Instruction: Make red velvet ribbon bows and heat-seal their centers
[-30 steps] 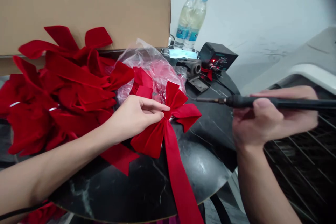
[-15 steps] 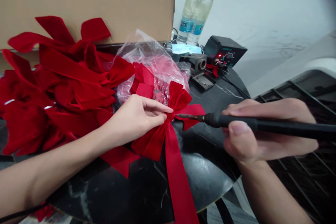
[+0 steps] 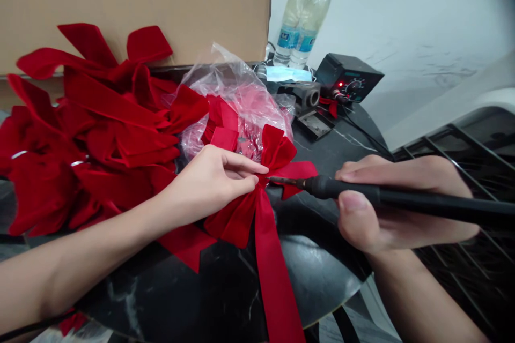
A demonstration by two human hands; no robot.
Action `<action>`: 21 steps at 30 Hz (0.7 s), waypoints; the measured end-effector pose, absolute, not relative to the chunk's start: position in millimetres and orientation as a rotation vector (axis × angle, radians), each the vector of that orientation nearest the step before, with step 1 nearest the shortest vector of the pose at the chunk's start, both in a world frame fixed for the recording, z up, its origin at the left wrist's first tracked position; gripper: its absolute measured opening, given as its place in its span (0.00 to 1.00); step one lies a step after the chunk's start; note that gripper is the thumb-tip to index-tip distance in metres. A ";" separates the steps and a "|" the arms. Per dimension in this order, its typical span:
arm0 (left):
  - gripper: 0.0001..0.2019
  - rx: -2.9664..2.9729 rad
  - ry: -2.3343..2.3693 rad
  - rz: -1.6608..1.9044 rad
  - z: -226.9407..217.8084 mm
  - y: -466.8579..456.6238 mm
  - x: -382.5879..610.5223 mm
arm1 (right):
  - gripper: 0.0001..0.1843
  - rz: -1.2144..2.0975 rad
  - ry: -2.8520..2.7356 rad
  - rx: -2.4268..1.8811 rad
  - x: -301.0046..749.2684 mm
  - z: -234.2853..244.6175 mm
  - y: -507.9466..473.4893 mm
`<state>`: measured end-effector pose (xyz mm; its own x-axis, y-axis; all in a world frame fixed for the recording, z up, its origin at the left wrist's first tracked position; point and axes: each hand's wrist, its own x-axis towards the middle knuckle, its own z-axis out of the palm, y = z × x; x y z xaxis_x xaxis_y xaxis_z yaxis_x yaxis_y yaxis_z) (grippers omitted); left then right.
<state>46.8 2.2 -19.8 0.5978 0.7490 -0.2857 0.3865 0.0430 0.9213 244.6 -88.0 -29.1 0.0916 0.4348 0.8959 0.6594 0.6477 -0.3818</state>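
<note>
My left hand [image 3: 225,179] pinches the middle of a red velvet bow [image 3: 237,220] between thumb and forefinger. One long ribbon tail of this bow hangs over the front edge of the black round table [image 3: 193,295]. In my right hand [image 3: 386,203] is a black-handled soldering iron [image 3: 350,190], closed in the fingers and pointing left. Its dark metal tip meets the bow's knot, right beside my left fingertips; the exact contact spot is too small to make out.
Several red bows [image 3: 100,134] lie heaped at left, beside a clear plastic bag [image 3: 245,86] with red pieces. Behind are a cardboard box [image 3: 209,5], two bottles [image 3: 300,27], a face mask [image 3: 287,74], an iron stand [image 3: 306,99] and a control box [image 3: 350,77] with a red light.
The soldering iron and my right hand have shifted slightly left, with the handle end a little lower. My left hand keeps its pinch on the bow. The whole view has moved slightly.
</note>
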 end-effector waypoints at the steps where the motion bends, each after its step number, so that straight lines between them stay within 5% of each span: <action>1: 0.13 1.572 0.980 0.361 -20.0 2.1 46.9 | 0.09 -0.185 -1.529 -0.961 244.7 -29.7 -88.2; 21: 0.14 1.588 0.973 0.361 -19.4 0.7 45.4 | 0.06 -0.158 -1.515 -1.038 246.3 -34.1 -89.2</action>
